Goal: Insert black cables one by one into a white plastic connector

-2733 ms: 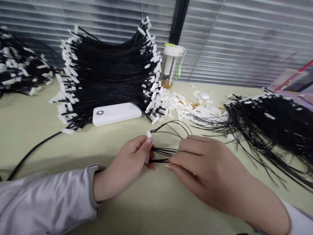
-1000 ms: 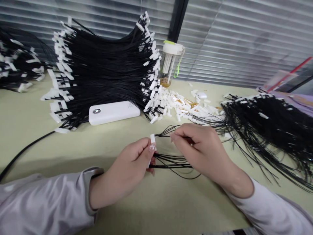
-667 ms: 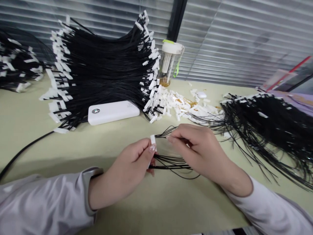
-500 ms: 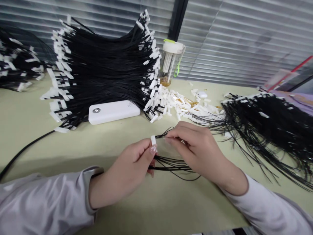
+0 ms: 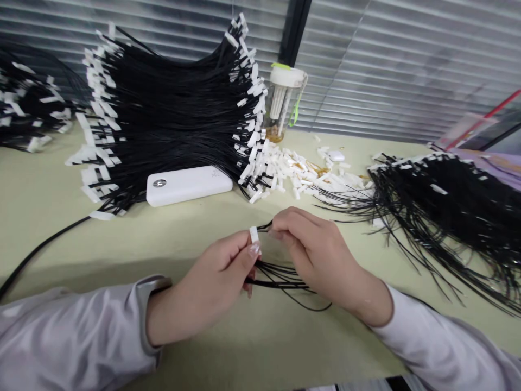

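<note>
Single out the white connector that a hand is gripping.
The white connector pinched in the left hand; others, untouched by either hand, show in the loose white heap or on the black cable piles.

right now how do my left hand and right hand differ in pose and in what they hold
The left hand grips a white connector, while the right hand appears to pinch thin black wires beside the connector's upper end.
The left hand lays its thumb across the connector, while the right hand has curled fingers.
Both are bare and come out of pale grey sleeves.
</note>
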`<act>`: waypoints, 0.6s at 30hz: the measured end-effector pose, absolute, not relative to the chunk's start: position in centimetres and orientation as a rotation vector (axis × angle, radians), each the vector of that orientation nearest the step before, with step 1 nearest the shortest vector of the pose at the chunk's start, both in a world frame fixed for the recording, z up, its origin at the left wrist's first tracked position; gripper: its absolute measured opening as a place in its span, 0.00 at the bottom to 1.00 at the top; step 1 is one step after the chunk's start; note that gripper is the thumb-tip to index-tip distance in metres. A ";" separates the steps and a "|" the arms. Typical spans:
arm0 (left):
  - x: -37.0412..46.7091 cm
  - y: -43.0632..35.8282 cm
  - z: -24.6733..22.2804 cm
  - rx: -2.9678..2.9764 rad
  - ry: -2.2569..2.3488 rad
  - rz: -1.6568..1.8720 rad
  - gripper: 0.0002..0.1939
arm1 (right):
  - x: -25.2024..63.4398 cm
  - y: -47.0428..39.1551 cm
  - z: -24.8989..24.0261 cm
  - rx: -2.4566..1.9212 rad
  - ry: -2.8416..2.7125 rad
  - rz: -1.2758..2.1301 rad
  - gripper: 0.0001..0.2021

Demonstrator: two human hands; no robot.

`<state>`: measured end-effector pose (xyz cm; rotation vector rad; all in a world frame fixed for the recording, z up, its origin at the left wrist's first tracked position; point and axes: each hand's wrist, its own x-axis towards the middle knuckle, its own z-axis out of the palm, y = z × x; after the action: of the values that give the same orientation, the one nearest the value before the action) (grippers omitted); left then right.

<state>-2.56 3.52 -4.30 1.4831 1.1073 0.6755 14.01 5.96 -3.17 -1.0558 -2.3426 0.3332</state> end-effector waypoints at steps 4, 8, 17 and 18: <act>-2.5 3.6 -4.2 1.495 1.102 0.675 0.13 | 13.9 5.9 -3.4 -1.004 -2.343 0.324 0.07; -2.5 3.7 -4.2 1.517 1.090 0.679 0.13 | 13.8 6.2 -3.4 -1.009 -2.391 0.263 0.09; -2.2 4.1 -4.5 1.412 1.157 0.868 0.13 | 14.5 4.3 -0.7 -0.899 -2.395 -0.088 0.03; -2.2 4.1 -4.5 1.417 1.164 0.876 0.13 | 14.4 4.1 -0.8 -0.905 -2.501 -0.004 0.06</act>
<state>-2.23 4.14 -4.47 1.4169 1.1641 0.8760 14.35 4.12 -0.83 -0.9050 -2.5007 -0.0037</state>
